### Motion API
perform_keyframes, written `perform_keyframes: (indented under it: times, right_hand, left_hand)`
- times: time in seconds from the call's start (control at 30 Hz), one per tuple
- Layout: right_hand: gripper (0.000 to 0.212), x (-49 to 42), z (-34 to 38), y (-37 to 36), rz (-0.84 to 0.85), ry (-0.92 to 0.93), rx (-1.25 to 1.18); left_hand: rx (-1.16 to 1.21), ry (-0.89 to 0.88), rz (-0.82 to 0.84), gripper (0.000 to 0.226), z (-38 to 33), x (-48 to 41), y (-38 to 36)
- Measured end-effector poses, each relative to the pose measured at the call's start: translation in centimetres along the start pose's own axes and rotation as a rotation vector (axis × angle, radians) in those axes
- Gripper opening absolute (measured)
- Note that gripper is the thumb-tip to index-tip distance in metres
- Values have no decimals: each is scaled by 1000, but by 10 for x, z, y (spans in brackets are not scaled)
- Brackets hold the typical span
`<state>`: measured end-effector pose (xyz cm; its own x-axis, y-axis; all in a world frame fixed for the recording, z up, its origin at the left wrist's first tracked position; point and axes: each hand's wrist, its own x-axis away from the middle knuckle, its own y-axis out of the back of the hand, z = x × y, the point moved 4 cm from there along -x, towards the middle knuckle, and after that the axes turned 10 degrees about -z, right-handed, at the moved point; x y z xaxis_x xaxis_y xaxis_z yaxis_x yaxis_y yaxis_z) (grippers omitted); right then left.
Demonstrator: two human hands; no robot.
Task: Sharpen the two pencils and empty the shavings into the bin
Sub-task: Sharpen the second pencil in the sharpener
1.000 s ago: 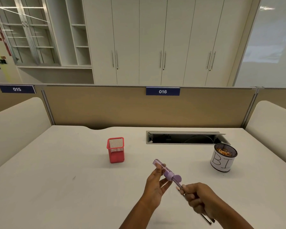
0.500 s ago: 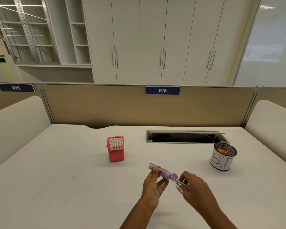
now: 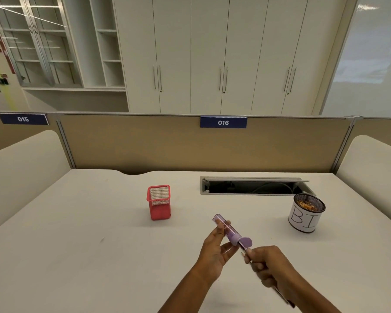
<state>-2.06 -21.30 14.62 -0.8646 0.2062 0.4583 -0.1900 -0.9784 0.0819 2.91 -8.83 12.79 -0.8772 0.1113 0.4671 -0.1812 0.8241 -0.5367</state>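
Note:
My left hand (image 3: 215, 247) holds a purple tube-shaped sharpener (image 3: 229, 231) tilted above the white desk (image 3: 77, 256), its clear end up-left and its flip lid open at the lower right. My right hand (image 3: 269, 265) grips a dark pencil (image 3: 284, 299) whose tip sits at the sharpener's mouth; most of the shaft is hidden in my fist. A round mesh bin (image 3: 306, 214) with a paper label and shavings inside stands at the right. A red mesh pencil holder (image 3: 159, 202) stands at centre left. I see only one pencil.
An open cable tray slot (image 3: 253, 186) runs along the desk's back. A tan partition (image 3: 145, 143) with a label "016" closes the far edge, and cream side panels (image 3: 20, 161) flank the desk.
My right hand has turned and drawn back toward me with the pencil, from fingers spread beside the sharpener to a closed fist. The left hand and sharpener stayed nearly in place.

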Motion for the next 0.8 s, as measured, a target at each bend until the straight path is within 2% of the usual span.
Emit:
perform_keyframes:
  times: [0.07,0.1,0.17,0.4,0.57,0.63,0.67,0.73,0.8]
  right_hand:
    - [32,6,-4,-7,148,-298,-286]
    - [30,9,-3,-10,194,-367,-368]
    - [26,9,1,-14,230,-351,-381]
    - [14,2,26,-17,-76,328,408]
    - [22,7,27,-14,-238,622,894]
    - [23,5,23,-14,-383,840,1060]
    - [30,6,20,-15,-376,897,1140]
    - [40,-1,18,-14,-416,945,1177]
    - [32,4,15,-17,-426,992,1197]
  left_hand:
    - [-28,-8,-2,17,0,-2,0]
    - [-29,-10,-2,18,0,-3,0]
    - [2,1,-11,18,-1,-3,1]
    - [103,9,-48,17,-4,-3,9]
    - [325,15,-114,27,-9,-9,24]
    - [382,7,-133,25,-13,-12,28]
    - [390,4,-138,25,-14,-13,28]
    - [383,1,-145,26,-16,-12,27]
    - [349,-8,-153,24,-19,-11,24]
